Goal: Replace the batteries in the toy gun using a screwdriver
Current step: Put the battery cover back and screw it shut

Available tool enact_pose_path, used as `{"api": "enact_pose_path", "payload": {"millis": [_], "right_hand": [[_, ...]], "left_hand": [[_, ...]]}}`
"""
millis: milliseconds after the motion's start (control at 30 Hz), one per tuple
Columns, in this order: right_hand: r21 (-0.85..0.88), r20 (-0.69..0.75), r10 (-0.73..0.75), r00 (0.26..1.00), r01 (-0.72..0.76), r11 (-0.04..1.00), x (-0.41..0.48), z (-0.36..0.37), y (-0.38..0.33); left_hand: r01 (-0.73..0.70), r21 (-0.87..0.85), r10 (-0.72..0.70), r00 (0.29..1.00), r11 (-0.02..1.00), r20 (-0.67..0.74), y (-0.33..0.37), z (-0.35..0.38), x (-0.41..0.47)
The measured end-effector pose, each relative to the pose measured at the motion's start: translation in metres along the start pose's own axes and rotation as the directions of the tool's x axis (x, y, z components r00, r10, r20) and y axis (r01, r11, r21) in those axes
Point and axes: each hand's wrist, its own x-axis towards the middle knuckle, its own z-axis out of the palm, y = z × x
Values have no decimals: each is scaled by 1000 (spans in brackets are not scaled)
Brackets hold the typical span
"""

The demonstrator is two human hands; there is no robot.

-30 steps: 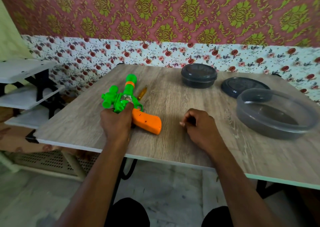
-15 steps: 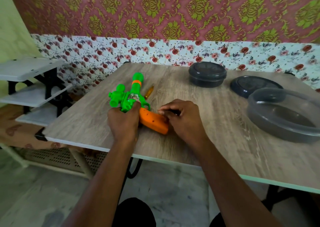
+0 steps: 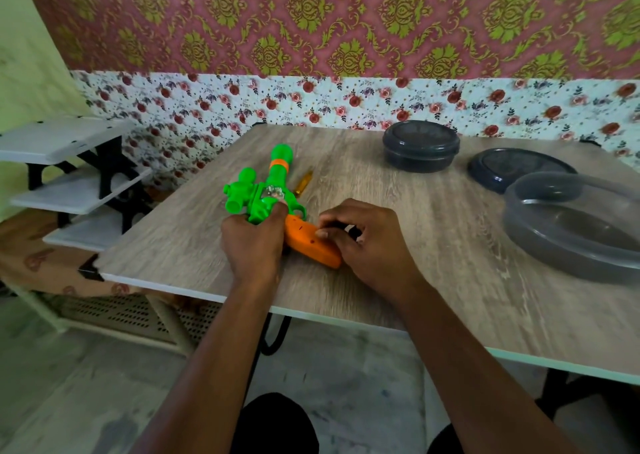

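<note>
A toy gun (image 3: 273,183) with a green body and an orange grip (image 3: 304,242) lies on the wooden table (image 3: 433,280) near its front left edge. My left hand (image 3: 252,245) grips the green body just above the grip. My right hand (image 3: 370,245) sits against the grip's right side with its fingers curled round a small dark piece, and the thumb tip touches the orange plastic. What that piece is cannot be told. A screwdriver (image 3: 304,182) with a yellow handle lies just beyond the gun, partly hidden by it.
A closed dark round container (image 3: 420,145) stands at the back of the table. A loose dark lid (image 3: 512,169) and an open grey round container (image 3: 554,259) lie to the right. White shelves (image 3: 69,166) stand left of the table.
My right hand moved left from the bare table to the orange grip and now rests against it. My left hand kept its hold on the green body.
</note>
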Motion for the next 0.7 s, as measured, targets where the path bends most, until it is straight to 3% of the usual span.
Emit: {"api": "enact_pose_path", "payload": {"millis": [167, 533, 700], "right_hand": [[-5, 44, 22, 999, -22, 1000, 2, 5, 2], [-80, 27, -119, 993, 121, 989, 0, 11, 3], [-29, 31, -17, 999, 18, 999, 1, 11, 0]], "left_hand": [[0, 16, 0, 1000, 1000, -9, -1, -1, 1], [0, 56, 3, 998, 998, -55, 2, 1, -2], [12, 24, -12, 1000, 1000, -27, -1, 0, 2]]}}
